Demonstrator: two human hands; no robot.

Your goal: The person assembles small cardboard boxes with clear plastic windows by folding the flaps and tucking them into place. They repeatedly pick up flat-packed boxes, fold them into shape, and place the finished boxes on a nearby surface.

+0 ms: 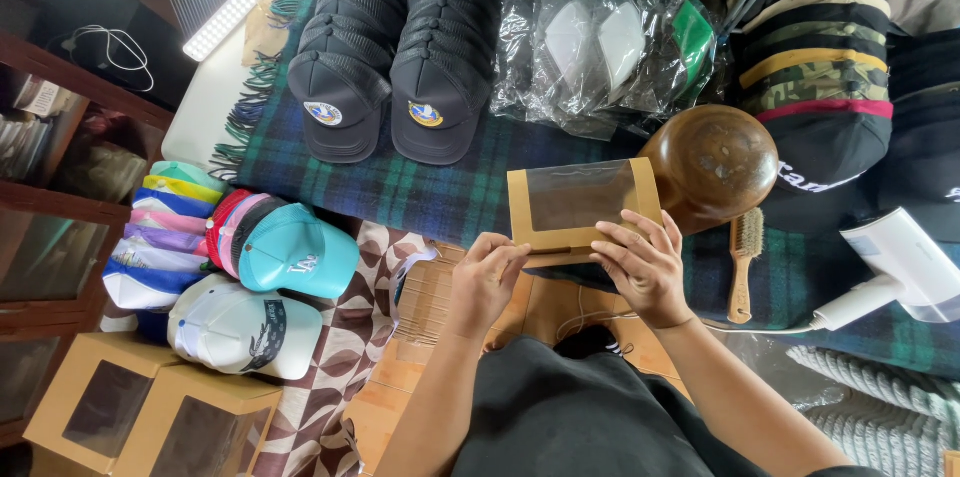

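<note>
Nearest, the left hand (483, 277) is pinching the lower edge of a flat brown cardboard box with a clear window (582, 205), and the right hand (645, 267) is grasping the same edge; both grips are clenching it. The box is standing above the tabletop (420, 192), which a dark plaid cloth is covering, its long axis running from 9 to 3 o'clock and its window facing the person. At 1 o'clock a wooden head form (712, 162) is resting. Farther, at 11 o'clock, stacked black caps (395, 47) are lying.

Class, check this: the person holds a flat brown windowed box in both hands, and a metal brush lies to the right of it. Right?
Not quite. The brush is wooden, not metal. The head view shows it lying right of the brown windowed box, held by left hand and right hand.
</note>
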